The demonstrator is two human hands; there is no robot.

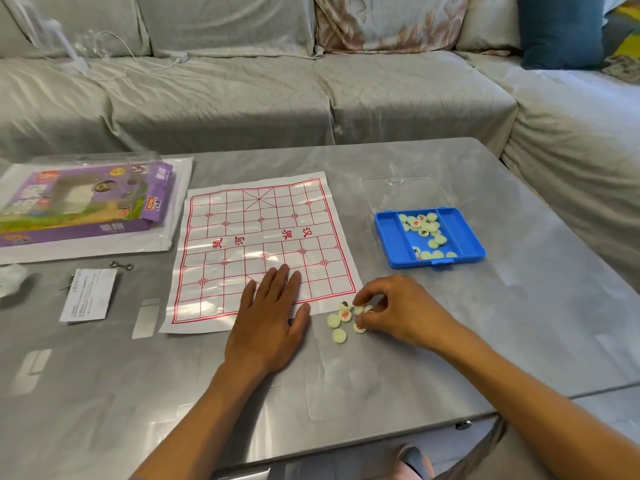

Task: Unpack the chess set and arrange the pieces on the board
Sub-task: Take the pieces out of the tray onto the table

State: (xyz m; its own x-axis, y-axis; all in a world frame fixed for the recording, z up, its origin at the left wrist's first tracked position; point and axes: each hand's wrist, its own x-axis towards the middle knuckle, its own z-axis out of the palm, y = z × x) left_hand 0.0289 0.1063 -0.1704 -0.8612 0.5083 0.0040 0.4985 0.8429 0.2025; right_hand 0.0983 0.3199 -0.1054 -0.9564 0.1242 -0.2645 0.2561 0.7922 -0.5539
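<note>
paper board flat, pale discs beside

A pale grey sofa wrapped round the far side and right of the glossy grey worktop. A floral cushion and a blue one leaned against its back. Soft light glared off the worktop.

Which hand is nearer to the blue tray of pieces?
The right hand. It is at the loose pieces off the board's near right corner, in front of the blue tray. The left hand lies flat on the board's near edge, farther left.
</note>
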